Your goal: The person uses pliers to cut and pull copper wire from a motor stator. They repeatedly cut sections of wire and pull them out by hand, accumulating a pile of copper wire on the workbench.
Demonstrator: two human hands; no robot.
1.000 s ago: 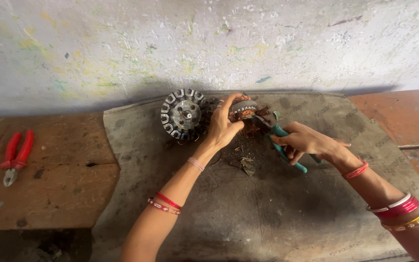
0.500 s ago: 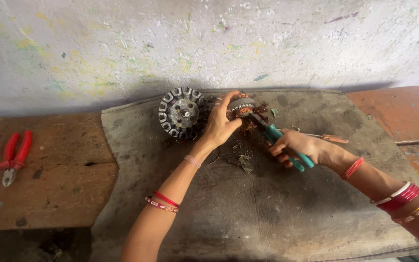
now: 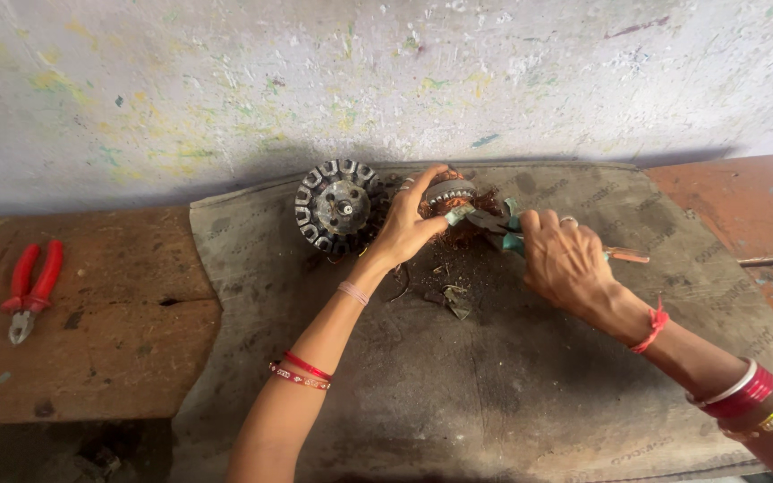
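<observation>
Stator: round grey metal motor stator with copper winding [image 3: 452, 199] on dark mat [image 3: 494, 385], right of ribbed rotor [image 3: 340, 207]; likely heavy, rigid.
Left hand [image 3: 409, 225]: clamped on stator rim.
Right hand [image 3: 565, 259]: closed around green-handled pliers [image 3: 494, 225] biting brittle winding.

A big white wall [image 3: 386, 80] fills the view toward 12 o'clock. It is rough and has little spots of yellow, green and red paint on it. Under it is a brown wooden bench [image 3: 91, 331] with dark marks and scratches. A dirty grey mat [image 3: 494, 394] covers the middle of the bench. A dark shadow runs along the bottom of the wall. The light is soft daylight.
</observation>
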